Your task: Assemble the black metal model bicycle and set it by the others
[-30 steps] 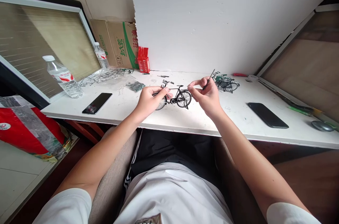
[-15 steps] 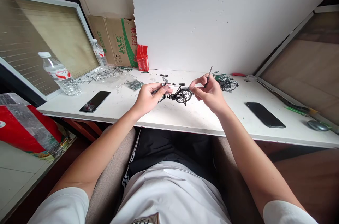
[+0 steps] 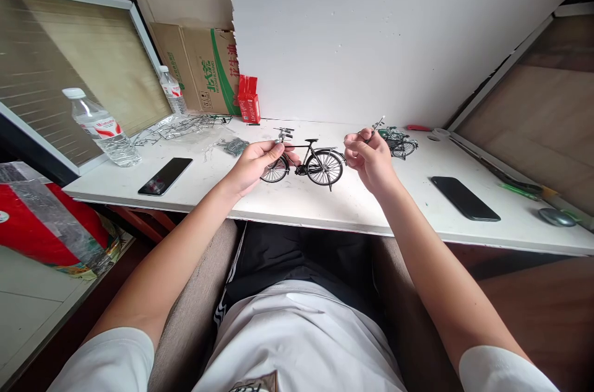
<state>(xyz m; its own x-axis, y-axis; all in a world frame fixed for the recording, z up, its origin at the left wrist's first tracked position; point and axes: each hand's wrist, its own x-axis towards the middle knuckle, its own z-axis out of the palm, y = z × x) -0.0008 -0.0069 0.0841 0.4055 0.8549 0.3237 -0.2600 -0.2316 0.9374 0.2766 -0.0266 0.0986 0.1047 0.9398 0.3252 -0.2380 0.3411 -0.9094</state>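
A black model bicycle (image 3: 321, 164) is held upright, side-on, above the white desk. My left hand (image 3: 254, 164) is closed around its front frame near the handlebars (image 3: 284, 133), covering part of the front end. The rear wheel, seat and kickstand show plainly. Just behind the rear wheel, my right hand (image 3: 371, 160) has its thumb and fingertips drawn together. A thin small screwdriver (image 3: 379, 124) is tucked in that hand, its metal shaft pointing up and its handle mostly hidden. Whether the right fingertips touch the bicycle's rear rack, I cannot tell.
A dark green model bicycle (image 3: 401, 143) stands behind my right hand. Part frames (image 3: 190, 128) and a bag of small parts (image 3: 233, 146) lie at the back left. Phones (image 3: 166, 176) (image 3: 464, 198) flank my arms. Bottles (image 3: 104, 132), a red box (image 3: 249, 99) and a mouse (image 3: 557, 217) sit around.
The bicycle has turned more side-on and shows more of both wheels. My right hand has shifted slightly right, off the rear rack, and the screwdriver in it leans further right.
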